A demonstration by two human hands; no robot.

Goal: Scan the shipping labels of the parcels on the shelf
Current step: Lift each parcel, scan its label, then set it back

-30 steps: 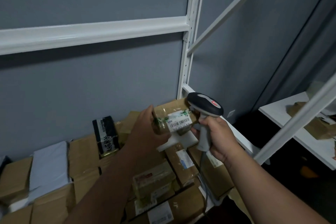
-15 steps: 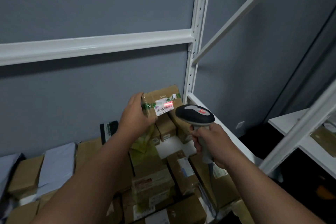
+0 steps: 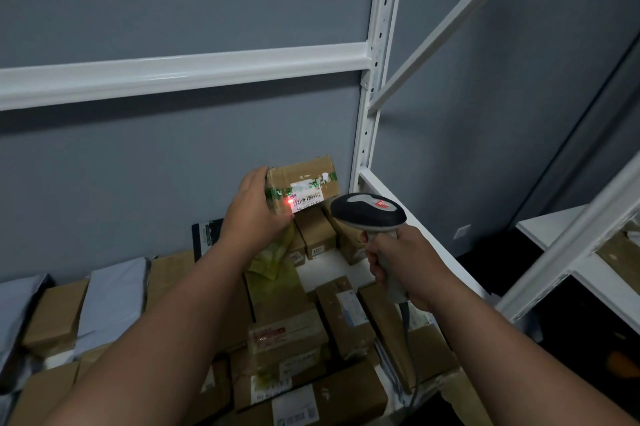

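Left arm extended forward over the shelf; left hand (image 3: 254, 214) grips the left end of a small cardboard parcel (image 3: 300, 188), fingers wrapped round its edge, holding it raised above the other parcels and close to the grey wall. Right arm extended alongside; right hand (image 3: 405, 264) is clamped round the grey handle of a barcode scanner (image 3: 367, 214), its dark head just right of and slightly below the held parcel, cable hanging beneath the hand.

The white metal shelf (image 3: 372, 183) carries many brown boxes packed closely together, several with white labels facing up, plus grey mailer bags (image 3: 110, 304) at the left. A black box (image 3: 207, 235) stands upright against the wall, partly hidden by the left forearm.

Held parcel: brown cardboard, green-printed tape across the face, white shipping label (image 3: 306, 199) with a barcode and a line of digits. A red scanner dot (image 3: 286, 203) glows at the label's left edge.
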